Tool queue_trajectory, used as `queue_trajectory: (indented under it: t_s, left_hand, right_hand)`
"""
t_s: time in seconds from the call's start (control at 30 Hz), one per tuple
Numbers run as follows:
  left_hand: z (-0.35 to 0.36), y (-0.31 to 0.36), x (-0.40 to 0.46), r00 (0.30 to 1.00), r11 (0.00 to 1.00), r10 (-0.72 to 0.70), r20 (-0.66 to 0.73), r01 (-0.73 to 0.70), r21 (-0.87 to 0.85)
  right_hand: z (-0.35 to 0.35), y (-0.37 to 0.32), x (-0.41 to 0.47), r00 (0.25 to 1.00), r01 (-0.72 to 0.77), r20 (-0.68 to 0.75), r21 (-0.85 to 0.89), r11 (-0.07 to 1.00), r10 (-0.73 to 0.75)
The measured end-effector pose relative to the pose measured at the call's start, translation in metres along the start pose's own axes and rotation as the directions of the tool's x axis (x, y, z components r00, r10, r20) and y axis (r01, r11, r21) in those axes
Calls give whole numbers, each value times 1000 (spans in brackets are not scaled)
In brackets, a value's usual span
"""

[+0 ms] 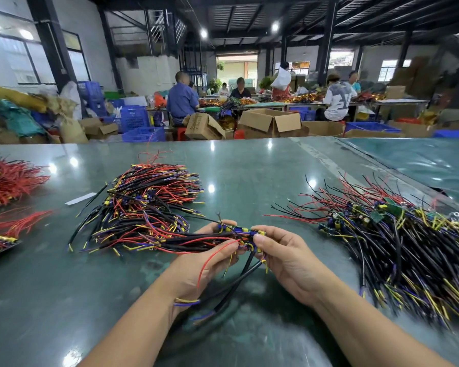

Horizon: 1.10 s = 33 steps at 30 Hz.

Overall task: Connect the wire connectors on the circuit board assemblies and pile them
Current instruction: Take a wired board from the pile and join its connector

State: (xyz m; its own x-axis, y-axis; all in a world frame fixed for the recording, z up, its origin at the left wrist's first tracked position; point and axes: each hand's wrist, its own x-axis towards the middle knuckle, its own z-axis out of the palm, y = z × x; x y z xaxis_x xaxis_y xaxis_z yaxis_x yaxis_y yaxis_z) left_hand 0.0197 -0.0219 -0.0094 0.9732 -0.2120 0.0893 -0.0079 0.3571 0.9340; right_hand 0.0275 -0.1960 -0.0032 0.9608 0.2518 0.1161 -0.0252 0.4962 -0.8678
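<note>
Over the glossy green table (249, 165) both bare hands meet just above the surface, working at the same small cluster of circuit board assemblies (245, 234). The left hand (204, 256) has its fingers curled under and around the bundle, thumb on top near a blue and yellow component, so the boards and their leads sit gripped in its palm; red, black, yellow and purple wires (210, 290) trail down from it across the wrist towards the table. The right hand (278, 254) pinches the other end of the cluster between thumb and bent fingers, closed tight on the small parts there (which connector it has exactly is too small to make out). Just behind the left hand, touching the wires it holds, lies a thick pile of wired assemblies (149, 207) with leads fanned to the right. Well off to the right lies a second, looser heap (398, 239), green boards and capacitors showing on top, black leads spilling toward the near edge. At the far left edge sit bunches of red wires (8, 181). A white strip (80, 198) lies beside the middle pile. Beyond the table, workers (182, 99) sit among cardboard boxes (270, 123) and blue crates (134, 119).
</note>
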Motion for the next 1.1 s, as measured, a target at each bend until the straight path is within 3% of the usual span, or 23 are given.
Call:
queue_trajectory:
  t_s: [0.13, 0.23, 0.43, 0.67, 1.1]
  left_hand:
    - [-8, 6, -1, 997, 994, -74, -25, 76, 75]
    - [-1, 12, -7, 998, 1000, -25, 66, 24, 12]
    - [11, 11, -9, 1000, 999, -1, -6, 1, -34]
    - [14, 7, -8, 1000, 992, -5, 24, 8, -125]
    - [11, 8, -8, 1000, 994, -13, 23, 15, -109]
  right_hand:
    - [0, -1, -1, 1000, -11, 20, -5, 1000, 12]
    - [1, -2, -2, 998, -28, 48, -46, 999, 30]
    - [-1, -5, -2, 998, -42, 41, -21, 999, 43]
    - [-3, -5, -3, 998, -59, 22, 3, 998, 59]
    - [0, -5, -3, 998, -65, -2, -34, 997, 65]
